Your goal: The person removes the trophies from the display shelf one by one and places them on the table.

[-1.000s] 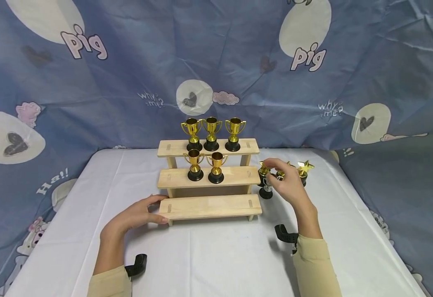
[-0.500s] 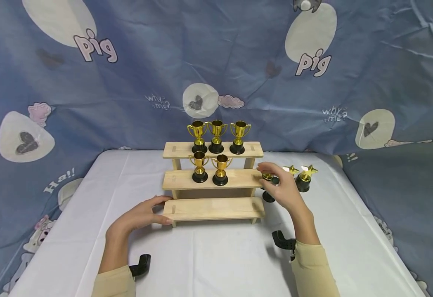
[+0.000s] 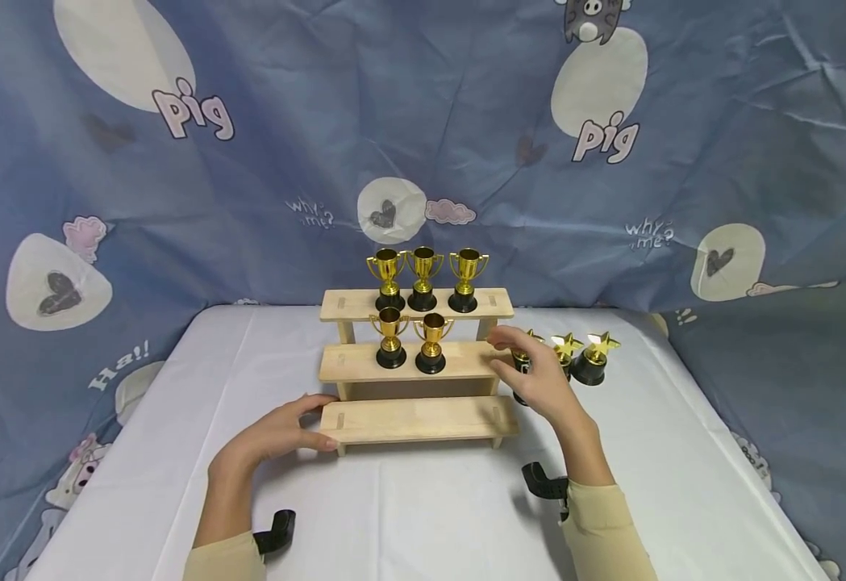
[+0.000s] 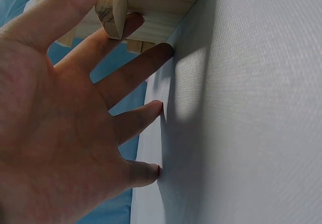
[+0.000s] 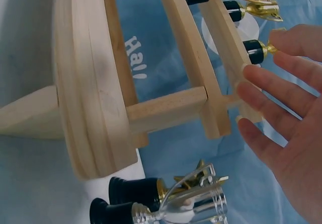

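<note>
"Since the right hand (image 3: 544, 381) is brought left, what is held?"

"Nothing; its fingers are parted. On the tablecloth (image 3: 423, 516), the three-tier wooden stand (image 3: 418, 420) is now flanked, its left end touched by the splayed left hand (image 3: 273, 436)."

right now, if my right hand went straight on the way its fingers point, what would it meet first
Probably the middle shelf, near its right end, though how high the right hand sits above it is unclear.

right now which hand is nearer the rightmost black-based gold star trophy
Right: the right hand is left of the gold star trophy; the left hand is farther, at the left end of the pale wooden stepped stand.
</note>
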`<state>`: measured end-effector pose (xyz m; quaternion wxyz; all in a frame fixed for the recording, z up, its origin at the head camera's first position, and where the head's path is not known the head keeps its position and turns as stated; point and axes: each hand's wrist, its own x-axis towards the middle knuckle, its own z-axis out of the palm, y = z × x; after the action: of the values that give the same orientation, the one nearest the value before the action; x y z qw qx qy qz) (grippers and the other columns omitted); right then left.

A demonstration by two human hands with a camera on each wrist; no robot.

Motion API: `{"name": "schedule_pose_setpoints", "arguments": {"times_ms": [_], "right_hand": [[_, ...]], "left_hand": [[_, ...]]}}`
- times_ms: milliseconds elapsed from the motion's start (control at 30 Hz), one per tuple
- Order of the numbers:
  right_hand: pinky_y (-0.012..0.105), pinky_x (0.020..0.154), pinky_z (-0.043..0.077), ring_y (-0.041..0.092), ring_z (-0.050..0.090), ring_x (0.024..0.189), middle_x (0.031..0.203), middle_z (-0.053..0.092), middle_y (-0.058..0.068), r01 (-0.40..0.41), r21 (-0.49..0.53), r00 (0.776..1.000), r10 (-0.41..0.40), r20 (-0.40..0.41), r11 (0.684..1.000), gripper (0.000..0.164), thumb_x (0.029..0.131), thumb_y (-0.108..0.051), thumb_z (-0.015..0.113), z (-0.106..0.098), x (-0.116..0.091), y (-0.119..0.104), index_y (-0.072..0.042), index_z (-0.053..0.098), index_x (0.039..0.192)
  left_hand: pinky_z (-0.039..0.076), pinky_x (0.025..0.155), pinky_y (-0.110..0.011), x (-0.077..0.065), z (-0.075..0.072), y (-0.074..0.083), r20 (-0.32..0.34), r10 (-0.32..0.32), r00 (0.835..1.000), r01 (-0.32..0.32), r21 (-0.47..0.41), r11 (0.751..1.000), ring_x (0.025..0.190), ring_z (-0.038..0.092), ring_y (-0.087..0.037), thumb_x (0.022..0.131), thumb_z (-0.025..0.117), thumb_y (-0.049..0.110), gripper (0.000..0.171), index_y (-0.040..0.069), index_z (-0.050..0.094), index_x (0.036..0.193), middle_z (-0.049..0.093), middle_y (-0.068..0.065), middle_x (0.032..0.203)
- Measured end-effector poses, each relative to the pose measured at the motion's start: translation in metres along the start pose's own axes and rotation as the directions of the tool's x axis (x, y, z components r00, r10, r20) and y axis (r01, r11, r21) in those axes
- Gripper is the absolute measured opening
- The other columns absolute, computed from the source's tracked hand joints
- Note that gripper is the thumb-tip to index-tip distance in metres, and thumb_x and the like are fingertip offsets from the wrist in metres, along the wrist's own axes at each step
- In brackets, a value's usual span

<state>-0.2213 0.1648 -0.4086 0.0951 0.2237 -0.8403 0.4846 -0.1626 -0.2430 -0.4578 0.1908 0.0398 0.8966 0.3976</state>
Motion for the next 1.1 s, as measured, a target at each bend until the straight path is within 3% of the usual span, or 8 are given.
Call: {"name": "schedule_pose_setpoints", "arguments": {"times_ms": [167, 367, 567, 767, 900, 1100], "right_hand": [[0.051, 0.104, 0.045, 0.026, 0.061, 0.116, 0.122, 0.068, 0.009, 0.046, 0.002, 0.999, -0.046, 0.015, 0.999, 0.043, 0.091, -0.012, 0.071, 0.007, 0.003, -0.002, -0.014, 0.061, 0.132], [0.053, 0.104, 0.048, 0.031, 0.059, 0.119, 0.125, 0.066, 0.012, 0.032, 0.085, 0.999, -0.035, 0.036, 0.996, 0.049, 0.09, -0.003, 0.07, 0.019, 0.008, -0.008, -0.014, 0.058, 0.136], [0.059, 0.107, 0.043, 0.039, 0.058, 0.119, 0.125, 0.065, 0.019, 0.055, 0.083, 0.998, -0.057, 0.02, 0.995, 0.052, 0.088, 0.002, 0.069, 0.021, 0.01, -0.036, -0.005, 0.056, 0.137], [0.061, 0.102, 0.046, 0.042, 0.059, 0.118, 0.127, 0.064, 0.022, 0.054, 0.125, 0.998, -0.057, 0.02, 0.991, 0.054, 0.087, 0.002, 0.071, 0.024, 0.013, -0.053, -0.002, 0.054, 0.139], [0.061, 0.104, 0.044, 0.043, 0.058, 0.119, 0.128, 0.062, 0.025, 0.062, 0.18, 0.997, -0.068, 0.025, 0.982, 0.057, 0.088, 0.003, 0.07, 0.029, 0.018, -0.053, -0.002, 0.051, 0.141], [0.056, 0.106, 0.044, 0.041, 0.06, 0.119, 0.127, 0.063, 0.024, 0.075, 0.206, 0.997, -0.079, 0.009, 0.976, 0.062, 0.087, 0.003, 0.071, 0.042, 0.028, -0.031, -0.004, 0.048, 0.145]], "left_hand": [[0.031, 0.11, -0.067, 0.0, 0.001, -0.002, -0.004, 0.007, 1.0, -0.007, 0.003, 1.0, 0.146, 0.031, -0.046, 0.072, 0.085, 0.041, 0.084, 0.017, 0.05, 0.146, 0.04, -0.02, 0.156], [0.031, 0.11, -0.067, 0.0, 0.001, -0.003, 0.002, 0.008, 1.0, -0.008, -0.012, 1.0, 0.146, 0.03, -0.047, 0.072, 0.085, 0.04, 0.084, 0.018, 0.051, 0.145, 0.039, -0.02, 0.156], [0.032, 0.11, -0.067, 0.0, 0.001, -0.002, 0.006, 0.007, 1.0, -0.007, -0.017, 1.0, 0.146, 0.031, -0.047, 0.073, 0.085, 0.04, 0.083, 0.018, 0.051, 0.145, 0.04, -0.02, 0.155], [0.032, 0.11, -0.067, -0.001, 0.001, -0.002, -0.001, 0.007, 1.0, -0.007, -0.014, 1.0, 0.146, 0.031, -0.046, 0.073, 0.085, 0.041, 0.082, 0.019, 0.051, 0.145, 0.04, -0.02, 0.155], [0.032, 0.11, -0.067, -0.001, 0.001, -0.003, -0.001, 0.001, 1.0, -0.001, -0.015, 1.0, 0.146, 0.03, -0.046, 0.073, 0.085, 0.041, 0.082, 0.019, 0.051, 0.144, 0.039, -0.02, 0.156], [0.032, 0.109, -0.067, 0.0, 0.002, -0.003, -0.006, 0.0, 1.0, 0.0, -0.018, 1.0, 0.146, 0.031, -0.046, 0.072, 0.085, 0.041, 0.082, 0.019, 0.052, 0.144, 0.04, -0.02, 0.155]]}}
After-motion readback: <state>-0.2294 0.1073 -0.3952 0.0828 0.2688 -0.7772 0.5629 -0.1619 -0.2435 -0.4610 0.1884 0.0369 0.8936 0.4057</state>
